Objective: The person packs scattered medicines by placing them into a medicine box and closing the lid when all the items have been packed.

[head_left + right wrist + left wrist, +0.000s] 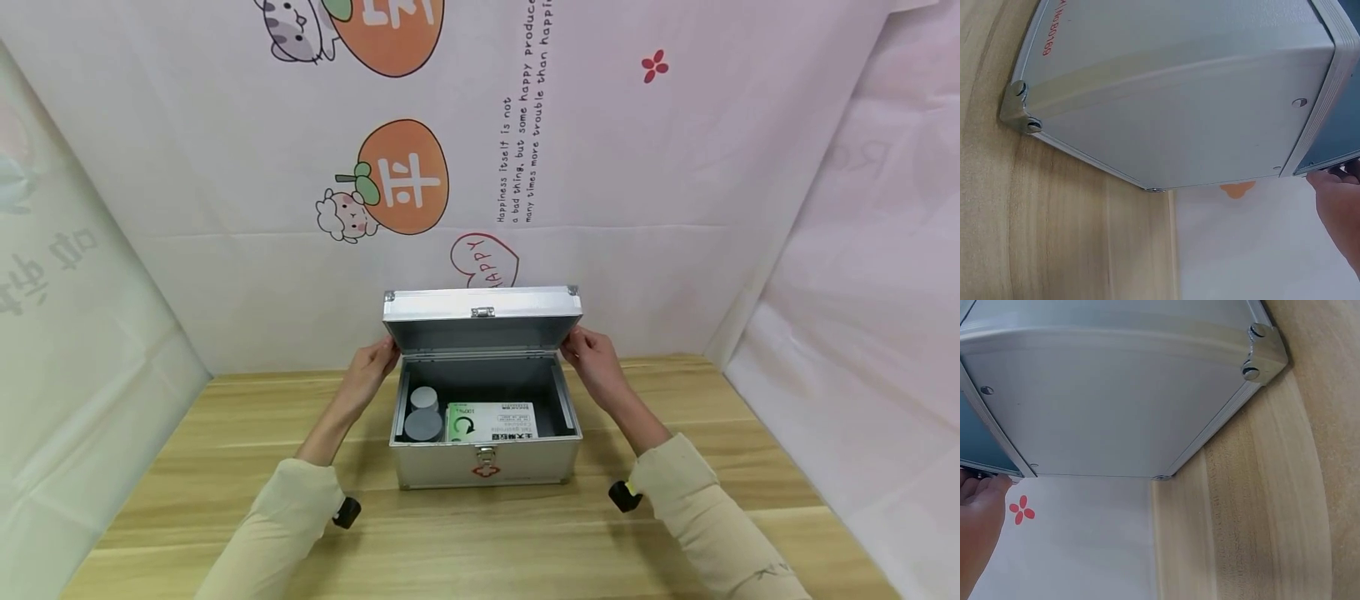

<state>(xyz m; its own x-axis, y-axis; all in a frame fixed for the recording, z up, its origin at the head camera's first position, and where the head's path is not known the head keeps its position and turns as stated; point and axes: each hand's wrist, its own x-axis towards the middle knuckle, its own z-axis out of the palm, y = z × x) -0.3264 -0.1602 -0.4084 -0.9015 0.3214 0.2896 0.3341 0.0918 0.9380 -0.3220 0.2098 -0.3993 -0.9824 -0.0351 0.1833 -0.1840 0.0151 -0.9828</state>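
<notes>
A silver metal first-aid box [528, 464] with a red cross under its front latch stands on the table, its lid [442, 305] raised and tilted over the back. My left hand [374, 363] holds the lid at its left rear corner, and my right hand [596, 363] holds the right one. In the left wrist view, left-hand fingers [982, 487] curl at the lid's edge. Right-hand fingers [1330, 177] do likewise in the right wrist view. Inside lie a green and white medicine carton [492, 421] and two bottles with grey caps [423, 425], in the front left part.
The wooden table [480, 542] ends at a white printed cloth [637, 275] close behind the box. More white cloth [855, 358] hangs at the right side, and another sheet [82, 375] at the left.
</notes>
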